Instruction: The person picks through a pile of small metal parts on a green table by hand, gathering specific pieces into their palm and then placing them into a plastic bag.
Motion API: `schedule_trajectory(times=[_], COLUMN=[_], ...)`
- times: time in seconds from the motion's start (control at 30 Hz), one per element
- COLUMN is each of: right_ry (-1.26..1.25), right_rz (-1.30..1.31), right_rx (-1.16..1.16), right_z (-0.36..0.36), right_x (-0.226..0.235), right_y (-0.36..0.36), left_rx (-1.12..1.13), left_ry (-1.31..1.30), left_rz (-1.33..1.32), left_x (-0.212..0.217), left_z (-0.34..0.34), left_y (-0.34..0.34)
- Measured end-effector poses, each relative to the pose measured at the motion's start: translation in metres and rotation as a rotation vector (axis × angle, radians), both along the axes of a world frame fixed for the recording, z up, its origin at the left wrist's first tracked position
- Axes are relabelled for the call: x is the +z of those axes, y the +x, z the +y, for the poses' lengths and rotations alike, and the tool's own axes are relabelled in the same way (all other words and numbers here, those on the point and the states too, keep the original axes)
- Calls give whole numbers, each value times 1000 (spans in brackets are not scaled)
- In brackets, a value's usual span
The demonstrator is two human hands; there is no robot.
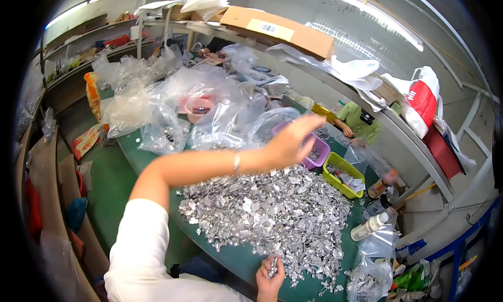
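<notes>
A large heap of small silvery metal parts (262, 213) covers the near part of the green table. My left arm reaches across above it, a bracelet at the wrist. My left hand (293, 142) is raised near the purple basket (318, 151), its fingers stretched out and slightly apart, with nothing seen in them. Low in the picture, at the heap's near edge, my right hand (270, 281) has its fingers closed round a few small metal parts (272, 267). The purple basket holds more small metal pieces and is partly hidden by my left hand.
Beside the purple basket stands a green basket (343, 177). Bottles (369, 227) and a plastic bag of parts (369, 281) line the right edge. Clear bags (209, 103) crowd the far left. A shelf with a cardboard box (277, 32) crosses above; a person in green (359, 123) sits beyond.
</notes>
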State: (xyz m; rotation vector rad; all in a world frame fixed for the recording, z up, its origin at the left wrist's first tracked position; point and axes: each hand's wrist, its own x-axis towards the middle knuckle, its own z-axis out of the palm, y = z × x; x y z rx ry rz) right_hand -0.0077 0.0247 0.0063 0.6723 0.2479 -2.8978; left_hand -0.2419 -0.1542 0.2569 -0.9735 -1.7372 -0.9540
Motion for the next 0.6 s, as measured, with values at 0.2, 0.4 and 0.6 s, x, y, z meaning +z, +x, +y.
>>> schedule_trajectory(times=[0.2,0.4,0.6], right_ry=[8,124,569], right_rz=[94,-64,-26], right_rx=[32,10,72], right_z=[19,13,34], right_x=[-76,-26,-86], right_y=[5,15,27], left_rx=[285,540,504], left_ry=[-89,-318,-429], left_rz=[39,-133,-178], left_x=[127,156,153], left_z=[42,75,84], left_y=[-129,-182,-205])
